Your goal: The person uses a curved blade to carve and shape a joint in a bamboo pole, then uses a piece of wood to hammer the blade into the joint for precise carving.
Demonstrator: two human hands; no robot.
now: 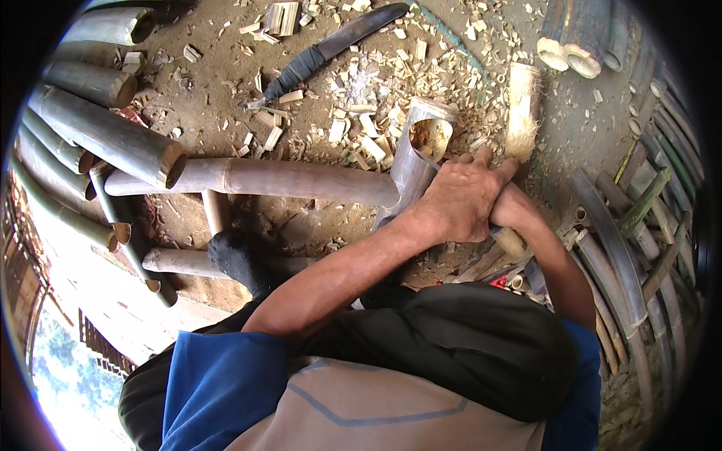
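Observation:
My left hand (465, 197) lies back-up over the near end of the bamboo frame, its fingers curled down and away; what they close on is hidden. My right hand (513, 204) is pressed against it, mostly covered, its fingers bent out of sight. Just below the hands, a short pale round end (510, 242) sticks out; I cannot tell its kind. Beside my left hand stands a thick bamboo post (412, 179) with an opening cut near its top. A long bamboo rail (301, 180) meets this post from the left. A dark-sheathed foot (237, 259) rests near a lower rail (180, 261).
A machete with a black-wrapped handle (299, 73) lies on the ground among bamboo chips (368, 124). Beyond my hands is a rough pale wooden piece (523, 113). Cut bamboo poles (109, 135) lie at left; more poles (613, 240) are piled at right. Thick bamboo ends (575, 49) sit far right.

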